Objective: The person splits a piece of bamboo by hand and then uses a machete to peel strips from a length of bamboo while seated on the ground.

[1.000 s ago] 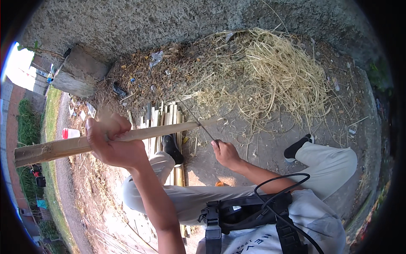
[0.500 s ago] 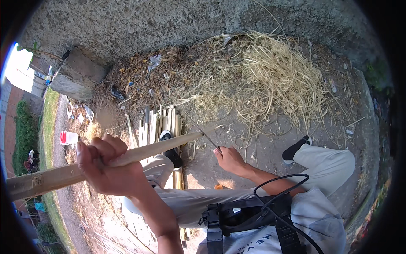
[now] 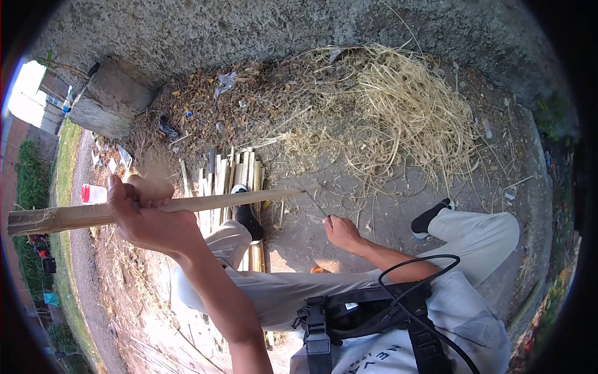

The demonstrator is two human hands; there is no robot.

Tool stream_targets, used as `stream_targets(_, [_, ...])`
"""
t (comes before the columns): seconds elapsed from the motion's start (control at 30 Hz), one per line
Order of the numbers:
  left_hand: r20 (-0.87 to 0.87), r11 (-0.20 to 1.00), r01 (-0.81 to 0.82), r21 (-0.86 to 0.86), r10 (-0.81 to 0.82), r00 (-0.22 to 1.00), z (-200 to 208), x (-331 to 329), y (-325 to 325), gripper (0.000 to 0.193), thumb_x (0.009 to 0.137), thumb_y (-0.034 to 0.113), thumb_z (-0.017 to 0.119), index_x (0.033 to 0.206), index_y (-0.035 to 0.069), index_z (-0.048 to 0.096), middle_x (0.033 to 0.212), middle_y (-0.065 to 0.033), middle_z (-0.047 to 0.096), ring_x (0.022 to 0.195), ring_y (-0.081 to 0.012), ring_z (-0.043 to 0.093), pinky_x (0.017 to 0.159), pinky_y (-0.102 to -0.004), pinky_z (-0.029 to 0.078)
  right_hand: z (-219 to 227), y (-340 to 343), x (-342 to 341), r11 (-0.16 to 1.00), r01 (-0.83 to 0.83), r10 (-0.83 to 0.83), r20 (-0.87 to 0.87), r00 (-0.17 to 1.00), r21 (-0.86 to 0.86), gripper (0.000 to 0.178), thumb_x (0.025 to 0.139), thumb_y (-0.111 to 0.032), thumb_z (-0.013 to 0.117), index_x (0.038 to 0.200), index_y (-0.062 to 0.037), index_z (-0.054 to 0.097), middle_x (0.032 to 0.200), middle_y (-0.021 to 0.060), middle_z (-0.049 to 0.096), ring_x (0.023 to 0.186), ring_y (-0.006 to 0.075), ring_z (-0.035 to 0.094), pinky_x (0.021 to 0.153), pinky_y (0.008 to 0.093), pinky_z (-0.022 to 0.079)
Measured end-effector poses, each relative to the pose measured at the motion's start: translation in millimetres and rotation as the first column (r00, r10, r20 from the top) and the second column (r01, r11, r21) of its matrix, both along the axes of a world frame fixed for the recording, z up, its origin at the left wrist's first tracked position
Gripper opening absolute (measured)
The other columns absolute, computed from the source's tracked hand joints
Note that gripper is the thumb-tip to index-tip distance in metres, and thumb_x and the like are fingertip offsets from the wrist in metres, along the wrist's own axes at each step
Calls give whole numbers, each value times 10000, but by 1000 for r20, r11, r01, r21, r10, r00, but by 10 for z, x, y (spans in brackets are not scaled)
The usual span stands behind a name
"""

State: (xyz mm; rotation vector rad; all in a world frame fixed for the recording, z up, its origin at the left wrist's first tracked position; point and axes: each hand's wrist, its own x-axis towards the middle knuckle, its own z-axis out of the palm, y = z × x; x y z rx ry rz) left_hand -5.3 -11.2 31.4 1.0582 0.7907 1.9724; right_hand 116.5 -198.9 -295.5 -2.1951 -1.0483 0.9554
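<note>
A long pale strip of split bamboo or wood (image 3: pixel 227 199) lies across the view, its thick end at the far left and its thin tip near the middle. My left hand (image 3: pixel 152 215) is wrapped round it near the thick end; the fingertips are slightly smeared. In my right hand (image 3: pixel 342 234) is the handle of a knife (image 3: pixel 316 204), its thin dark blade slanting up and left. The blade crosses the strip close to its tip and seems to touch it. The knife's handle is mostly hidden by my fingers.
A bundle of split strips (image 3: pixel 249 171) lies on the ground beside my left shoe (image 3: pixel 248 218). A large heap of pale shavings (image 3: pixel 417 112) rests near the rough wall (image 3: pixel 268 31). A concrete block (image 3: pixel 112 100) and a red-lidded container (image 3: pixel 93 194) are at left.
The strip has swung more level, its thick end rising at the left. My left hand has moved slightly left; my right hand has shifted a little to the right with the knife.
</note>
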Motion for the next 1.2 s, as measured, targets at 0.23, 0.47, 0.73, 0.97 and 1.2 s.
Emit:
stream_targets(0.23, [5,996,73,-41,-73,997,10,-64,2,335,921,244,509,629,129,394,525,28,336,402,-46,298,372,-224,190,-606,-193,237,954,3,-34,-99,995,-301,431,937,-320,463,883,65,651,851,293,642,822,448,634,736,503,505])
stream_targets(0.47, [14,998,-16,-68,17,1000,38,-34,68,309,929,223,496,655,119,398,541,26,334,407,-58,303,377,-227,165,-250,18,89,1000,24,-24,-25,999,-7,450,959,-346,416,886,46,626,795,302,626,812,481,609,732,529,484])
stream_targets(0.73, [0,992,-74,-102,74,997,37,-15,120,325,939,220,491,669,117,342,559,14,310,429,-74,313,396,-235,175,-776,-141,380,964,98,-109,-34,993,-246,441,946,-343,452,853,52,624,793,313,615,815,474,605,705,525,477])
stream_targets(0.97, [-10,992,-91,-82,90,996,62,-26,127,314,952,201,465,674,116,346,567,23,286,450,-81,272,413,-243,186,-385,28,-4,997,9,-11,-33,999,-73,434,956,-315,419,868,54,630,883,316,627,871,474,613,760,516,498])
stream_targets(1.2, [-43,959,-249,-136,245,969,4,-37,132,233,941,154,445,734,54,408,598,-4,378,458,-81,330,404,-248,239,-700,-156,424,954,132,-139,-10,990,-269,407,945,-296,444,829,45,635,855,283,641,813,472,619,731,517,500])
